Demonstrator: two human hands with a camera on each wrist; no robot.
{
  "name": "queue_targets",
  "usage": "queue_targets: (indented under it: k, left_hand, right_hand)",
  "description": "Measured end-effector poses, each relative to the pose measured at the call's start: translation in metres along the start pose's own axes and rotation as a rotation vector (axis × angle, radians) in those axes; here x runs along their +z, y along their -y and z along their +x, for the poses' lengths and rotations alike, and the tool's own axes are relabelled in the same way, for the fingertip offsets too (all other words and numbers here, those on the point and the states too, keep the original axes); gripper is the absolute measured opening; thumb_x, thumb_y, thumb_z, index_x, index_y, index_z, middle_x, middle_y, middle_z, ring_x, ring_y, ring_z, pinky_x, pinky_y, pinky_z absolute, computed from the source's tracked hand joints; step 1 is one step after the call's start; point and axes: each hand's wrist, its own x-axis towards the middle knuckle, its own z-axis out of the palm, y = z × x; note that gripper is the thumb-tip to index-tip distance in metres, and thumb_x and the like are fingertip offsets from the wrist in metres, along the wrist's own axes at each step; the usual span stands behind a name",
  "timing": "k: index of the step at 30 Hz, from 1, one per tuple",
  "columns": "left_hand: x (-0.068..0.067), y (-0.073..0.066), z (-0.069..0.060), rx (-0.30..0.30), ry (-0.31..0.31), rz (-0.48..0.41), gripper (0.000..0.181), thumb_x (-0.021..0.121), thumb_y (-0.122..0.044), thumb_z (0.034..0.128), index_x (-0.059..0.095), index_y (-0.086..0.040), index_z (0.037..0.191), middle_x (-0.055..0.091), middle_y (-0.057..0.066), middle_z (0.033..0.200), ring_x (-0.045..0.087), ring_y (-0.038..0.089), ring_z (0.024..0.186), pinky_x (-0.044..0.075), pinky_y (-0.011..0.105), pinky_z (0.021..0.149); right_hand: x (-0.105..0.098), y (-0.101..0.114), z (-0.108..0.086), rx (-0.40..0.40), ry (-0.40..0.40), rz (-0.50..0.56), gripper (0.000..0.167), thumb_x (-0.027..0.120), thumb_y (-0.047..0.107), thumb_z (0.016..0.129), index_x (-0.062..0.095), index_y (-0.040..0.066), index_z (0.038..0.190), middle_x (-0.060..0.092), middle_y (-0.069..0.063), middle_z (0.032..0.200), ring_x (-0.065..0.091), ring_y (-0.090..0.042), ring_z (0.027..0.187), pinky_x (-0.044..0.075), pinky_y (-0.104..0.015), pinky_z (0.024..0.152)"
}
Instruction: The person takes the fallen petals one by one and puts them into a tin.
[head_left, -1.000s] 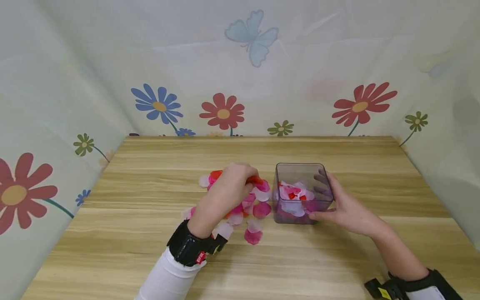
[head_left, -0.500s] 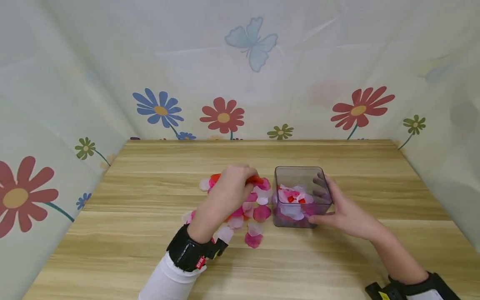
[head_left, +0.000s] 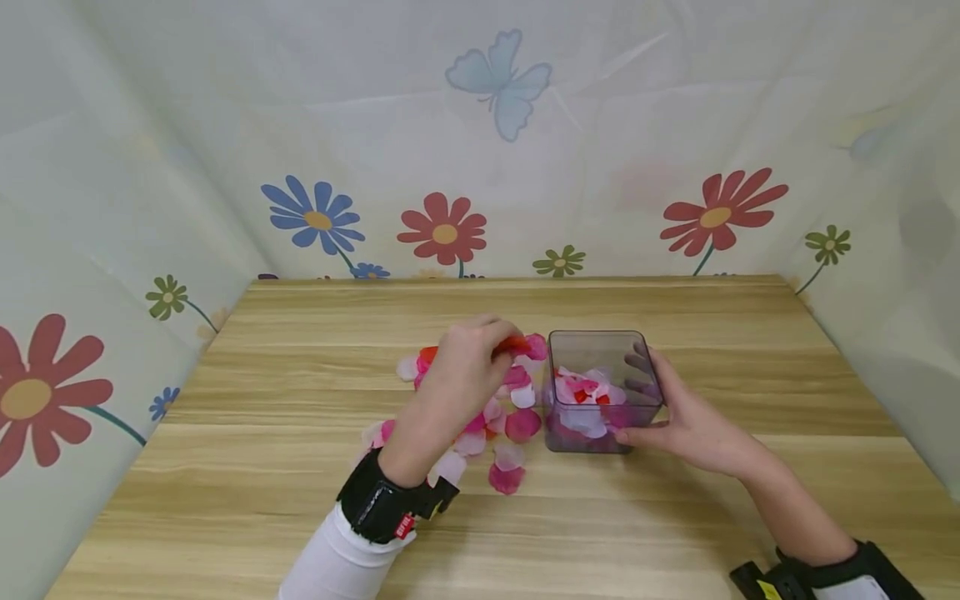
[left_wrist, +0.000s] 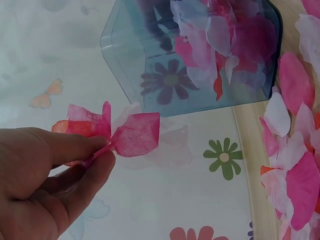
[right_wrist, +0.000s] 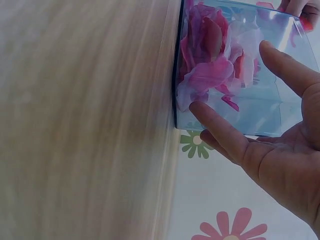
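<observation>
- Step in hand, as judged from the layout: passing loose petals [head_left: 522, 425] by hand into the clear box [head_left: 588, 350]
- Box position: upright on the tabletop [head_left: 202, 483], right of its middle and well apart from its far edge, part filled with a heap of pink, white and red petals
- Loose petals: spread in a pile on the tabletop beside the box, on the side toward the left edge; part of the pile is hidden beneath the left forearm
- Left grip [head_left: 465, 358]: closed in a pinch on a small bunch of petals [left_wrist: 137, 135], pink with an orange-red one, outside the box and just beside its wall
- Right grip [head_left: 701, 429]: set around the side of the box facing the right edge, thumb at the near wall, fingers along the outer side
- Bracing: use the right grip to stop the box sliding, with light pressure only, since thin plastic walls would probably flex
- Transfer: raise the bunch above the rim before moving across; whether it clears the rim at present cannot be told
- Release: part the fingertips low over the heap, as light petals may cling to skin or drift outside
- Pick-up: take small bunches, so that fewer petals trail from the pinch
</observation>
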Motion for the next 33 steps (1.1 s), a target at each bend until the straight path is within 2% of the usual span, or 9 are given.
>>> queue_targets:
  k: [8,14,19,33]
  left_hand:
    - [0.006,-0.008,0.001,0.034,-0.059,-0.031,0.017,0.078,0.000,0.0901,0.077,-0.004,0.107,0.072,0.006,0.102,0.070,0.018,0.091,0.056,0.022,0.082]
    - [0.009,-0.016,0.005,0.092,-0.109,-0.036,0.018,0.079,0.000,0.0884,0.078,-0.003,0.106,0.072,0.007,0.101,0.071,0.019,0.093,0.056,0.022,0.083]
    - [0.013,-0.021,0.008,0.144,-0.115,-0.064,0.019,0.079,0.001,0.0879,0.078,-0.002,0.106,0.072,0.008,0.100,0.071,0.019,0.092,0.054,0.019,0.085]
    - [0.019,-0.038,0.015,0.211,-0.136,-0.107,0.019,0.079,0.001,0.0884,0.077,-0.001,0.107,0.071,0.008,0.100,0.071,0.020,0.093,0.052,0.016,0.087]
  right_hand:
    - [0.001,0.000,0.000,-0.001,0.006,-0.004,0.116,0.086,0.019,0.086,0.000,0.011,0.164,0.022,-0.028,0.162,0.037,-0.056,0.138,0.046,-0.063,0.098]
    - [0.000,0.000,0.001,-0.005,0.011,-0.005,0.115,0.085,0.018,0.086,0.000,0.009,0.163,0.021,-0.029,0.162,0.037,-0.057,0.138,0.046,-0.063,0.097]
    - [0.000,0.001,0.000,0.005,0.010,-0.009,0.114,0.085,0.019,0.087,0.000,0.010,0.163,0.022,-0.028,0.162,0.038,-0.055,0.138,0.044,-0.063,0.100]
    - [-0.003,0.003,-0.001,0.031,0.016,-0.006,0.113,0.084,0.020,0.088,0.001,0.009,0.163,0.022,-0.027,0.162,0.037,-0.055,0.138,0.041,-0.066,0.102]
